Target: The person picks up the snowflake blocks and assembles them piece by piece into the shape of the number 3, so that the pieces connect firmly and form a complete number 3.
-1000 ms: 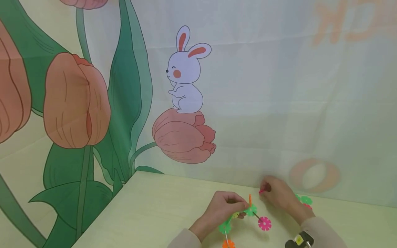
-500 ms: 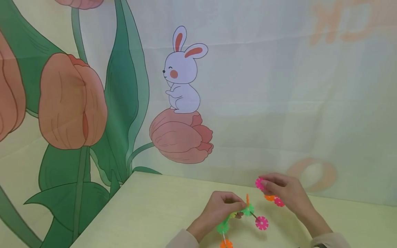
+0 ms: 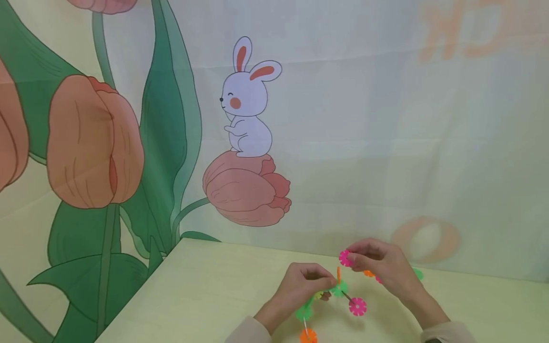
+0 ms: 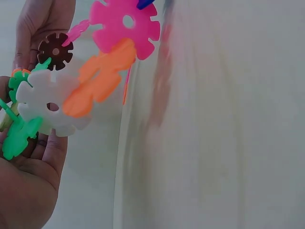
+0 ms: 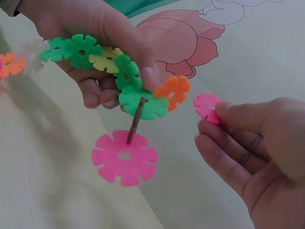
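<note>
My left hand (image 3: 296, 290) pinches a chain of slotted plastic snowflake discs between thumb and fingers. In the right wrist view, a green disc (image 5: 157, 106) at the chain's end bears an upright orange disc (image 5: 174, 93). A brown disc (image 5: 136, 121), seen edge-on, links it to a hanging pink disc (image 5: 138, 167). Toward the other end come a white disc (image 4: 35, 95) and another orange disc (image 4: 100, 76). My right hand (image 3: 386, 267) pinches a separate pink disc (image 5: 206, 107) between thumb and fingers, close to the upright orange disc with a small gap between them.
Loose discs lie on the pale table (image 3: 223, 286) behind and beside the right hand: an orange one (image 3: 369, 273) and a green one (image 3: 418, 274), plus a partly hidden pink one. A cloth backdrop (image 3: 343, 143) with tulips and a rabbit hangs along the table's far edge.
My right hand has lifted the pink disc, turned its flat face into view and brought it left toward the chain. The left hand keeps its hold; the head view has shifted slightly.
</note>
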Demonstrator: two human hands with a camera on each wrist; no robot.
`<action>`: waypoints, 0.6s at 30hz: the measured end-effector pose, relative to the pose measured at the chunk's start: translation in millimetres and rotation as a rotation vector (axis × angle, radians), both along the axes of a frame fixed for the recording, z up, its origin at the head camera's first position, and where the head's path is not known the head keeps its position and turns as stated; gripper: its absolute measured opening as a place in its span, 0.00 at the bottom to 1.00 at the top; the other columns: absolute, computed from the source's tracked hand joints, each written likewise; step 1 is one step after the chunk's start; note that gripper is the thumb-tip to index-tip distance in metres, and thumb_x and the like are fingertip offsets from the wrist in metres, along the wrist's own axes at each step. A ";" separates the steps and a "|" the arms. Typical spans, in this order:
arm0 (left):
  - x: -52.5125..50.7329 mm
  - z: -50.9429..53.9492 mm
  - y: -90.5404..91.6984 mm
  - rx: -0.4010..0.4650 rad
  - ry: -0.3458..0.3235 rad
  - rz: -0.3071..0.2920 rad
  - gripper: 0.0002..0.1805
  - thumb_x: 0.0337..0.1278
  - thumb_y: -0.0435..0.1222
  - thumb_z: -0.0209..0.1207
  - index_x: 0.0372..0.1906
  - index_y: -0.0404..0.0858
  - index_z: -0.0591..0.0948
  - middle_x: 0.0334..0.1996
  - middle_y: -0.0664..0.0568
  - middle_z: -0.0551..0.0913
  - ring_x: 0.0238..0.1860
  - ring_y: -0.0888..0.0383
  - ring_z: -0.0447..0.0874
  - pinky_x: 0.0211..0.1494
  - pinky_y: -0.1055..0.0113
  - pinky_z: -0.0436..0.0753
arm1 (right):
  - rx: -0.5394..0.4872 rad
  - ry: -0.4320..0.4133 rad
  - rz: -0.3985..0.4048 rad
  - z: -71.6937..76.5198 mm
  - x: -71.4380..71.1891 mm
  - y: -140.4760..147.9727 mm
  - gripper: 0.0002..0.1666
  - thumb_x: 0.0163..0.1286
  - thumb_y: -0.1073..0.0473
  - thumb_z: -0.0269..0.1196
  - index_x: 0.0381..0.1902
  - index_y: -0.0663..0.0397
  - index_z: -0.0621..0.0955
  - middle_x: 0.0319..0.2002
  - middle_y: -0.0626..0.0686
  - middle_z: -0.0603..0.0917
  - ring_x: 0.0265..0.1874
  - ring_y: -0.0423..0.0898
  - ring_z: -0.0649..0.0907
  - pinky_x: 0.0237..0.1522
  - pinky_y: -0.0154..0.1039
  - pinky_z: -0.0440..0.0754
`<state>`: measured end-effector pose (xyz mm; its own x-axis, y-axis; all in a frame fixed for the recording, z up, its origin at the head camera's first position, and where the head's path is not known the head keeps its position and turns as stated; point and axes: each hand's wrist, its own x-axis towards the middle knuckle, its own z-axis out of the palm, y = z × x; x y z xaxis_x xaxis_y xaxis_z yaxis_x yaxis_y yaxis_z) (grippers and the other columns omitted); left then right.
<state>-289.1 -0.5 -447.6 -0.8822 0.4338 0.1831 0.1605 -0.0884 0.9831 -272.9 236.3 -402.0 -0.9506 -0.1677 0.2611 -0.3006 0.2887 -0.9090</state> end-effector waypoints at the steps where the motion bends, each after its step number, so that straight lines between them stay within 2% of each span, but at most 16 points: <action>1: 0.2 -0.1 0.1 -0.003 -0.002 0.003 0.05 0.63 0.32 0.72 0.37 0.32 0.91 0.31 0.50 0.90 0.27 0.59 0.84 0.41 0.63 0.91 | 0.001 -0.003 0.001 -0.5 -0.2 -0.7 0.17 0.73 0.52 0.72 0.53 0.56 0.87 0.46 0.54 0.91 0.43 0.51 0.91 0.53 0.43 0.87; 7: 0.9 1.5 0.4 -0.017 0.005 0.004 0.06 0.63 0.33 0.72 0.36 0.32 0.91 0.29 0.50 0.90 0.26 0.59 0.84 0.41 0.62 0.91 | -0.016 0.000 -0.009 -2.0 0.2 -5.8 0.17 0.74 0.51 0.72 0.53 0.54 0.89 0.46 0.54 0.91 0.43 0.51 0.91 0.53 0.42 0.87; 11: 0.2 1.7 0.5 -0.033 0.004 -0.003 0.06 0.62 0.33 0.72 0.36 0.32 0.92 0.28 0.52 0.89 0.26 0.60 0.84 0.41 0.63 0.91 | 0.012 0.017 -0.019 -2.6 0.6 -8.1 0.16 0.74 0.50 0.71 0.53 0.52 0.90 0.47 0.52 0.91 0.43 0.50 0.91 0.54 0.46 0.86; 18: -0.2 1.8 0.3 -0.065 0.009 0.000 0.06 0.63 0.35 0.72 0.36 0.35 0.92 0.28 0.52 0.89 0.26 0.59 0.85 0.42 0.64 0.91 | 0.032 0.015 0.012 -4.2 -0.1 -11.4 0.15 0.74 0.50 0.71 0.52 0.52 0.90 0.47 0.52 0.91 0.42 0.52 0.91 0.56 0.49 0.85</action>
<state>-289.3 -0.2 -445.8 -0.8807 0.4451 0.1624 0.1692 -0.0248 0.9853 -273.0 224.9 -406.2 -0.9444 -0.1877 0.2700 -0.3182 0.3139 -0.8946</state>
